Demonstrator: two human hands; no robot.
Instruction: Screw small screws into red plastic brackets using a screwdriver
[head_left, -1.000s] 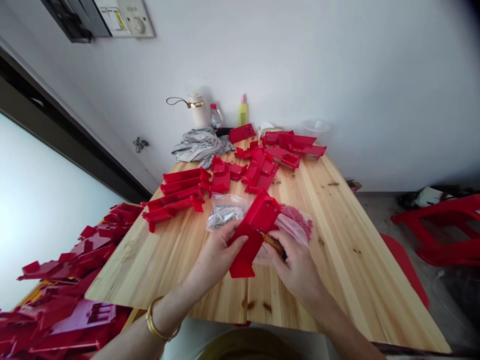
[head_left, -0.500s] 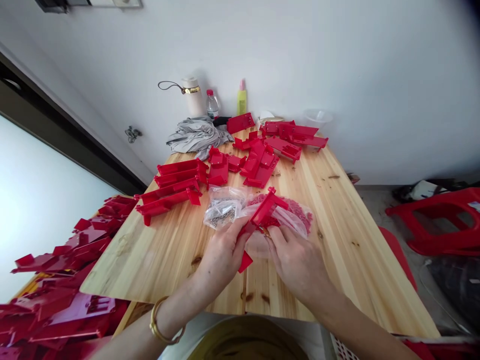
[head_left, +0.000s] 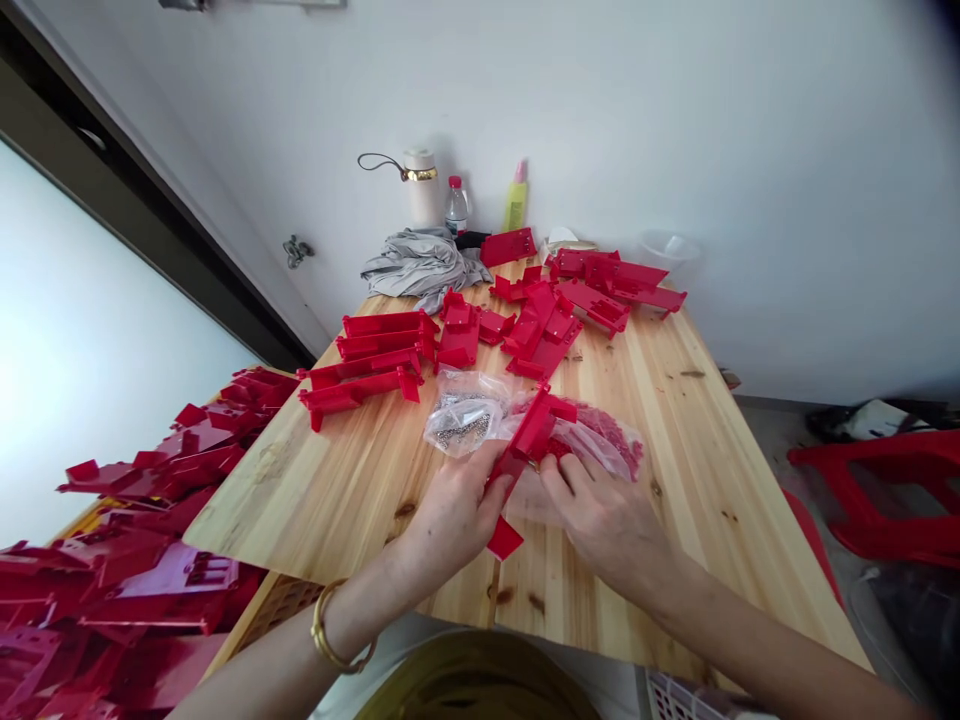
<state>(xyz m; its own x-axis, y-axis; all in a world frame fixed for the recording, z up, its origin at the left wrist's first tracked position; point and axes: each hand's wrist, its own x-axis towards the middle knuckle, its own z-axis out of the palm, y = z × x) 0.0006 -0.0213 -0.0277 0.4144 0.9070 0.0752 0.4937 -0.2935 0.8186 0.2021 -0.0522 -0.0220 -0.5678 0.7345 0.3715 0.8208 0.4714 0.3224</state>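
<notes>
My left hand (head_left: 454,510) grips a red plastic bracket (head_left: 534,425), held slantwise over the table, with one flap showing below the fingers. Against the bracket's right side, my right hand (head_left: 611,515) has its thumb and fingers pinched together; whatever is between them is too small and hidden to name. Just beyond the hands lies a clear bag of small red pieces (head_left: 626,450), partly covered by the bracket and right hand. To its left is a clear bag of small metal parts (head_left: 461,425).
Red brackets stand in a row (head_left: 360,390) at the left, and more lie in a heap (head_left: 544,325) behind the bags. A grey cloth (head_left: 420,265), a white flask (head_left: 422,195) and bottles stand by the wall. Many red parts (head_left: 165,580) are piled left of the wooden table (head_left: 720,520).
The view has swung slightly left, so things on the table appear shifted right. My left hand still holds the bracket; the right fingers remain at its side, a brass-coloured glint there now mostly hidden.
</notes>
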